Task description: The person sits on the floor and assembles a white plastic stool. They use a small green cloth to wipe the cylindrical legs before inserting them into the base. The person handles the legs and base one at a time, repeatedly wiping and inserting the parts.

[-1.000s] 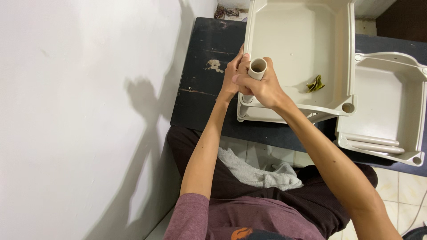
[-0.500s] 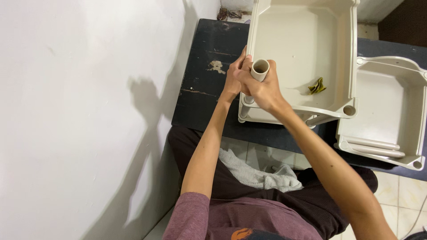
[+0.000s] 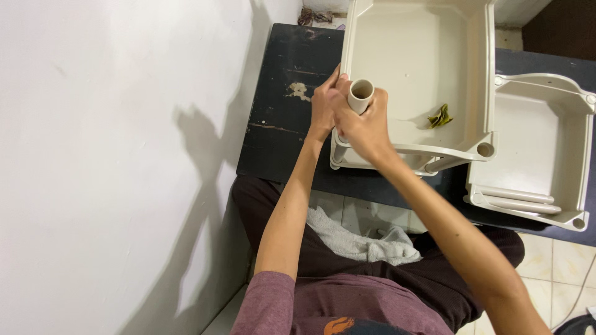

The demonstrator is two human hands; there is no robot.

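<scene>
A cream plastic rack tray [image 3: 478, 37] stands on a dark table [image 3: 282, 133], stacked over a lower tier. My right hand [image 3: 366, 127] is wrapped around a cream hollow tube [image 3: 361, 93] standing upright at the tray's near left corner. My left hand [image 3: 323, 105] presses against the tray's left edge beside the tube, fingers on the rim. A small crumpled green-yellow scrap [image 3: 440, 116] lies inside the tray.
A second cream tray [image 3: 562, 99] lies to the right with loose tubes [image 3: 515, 198] along its near edge. A white wall [image 3: 124, 155] runs along the left. A grey cloth [image 3: 360, 239] rests on my lap. Tiled floor shows below.
Both hands and the tube stay at the same tray corner; the view has shifted slightly. Nothing was let go.
</scene>
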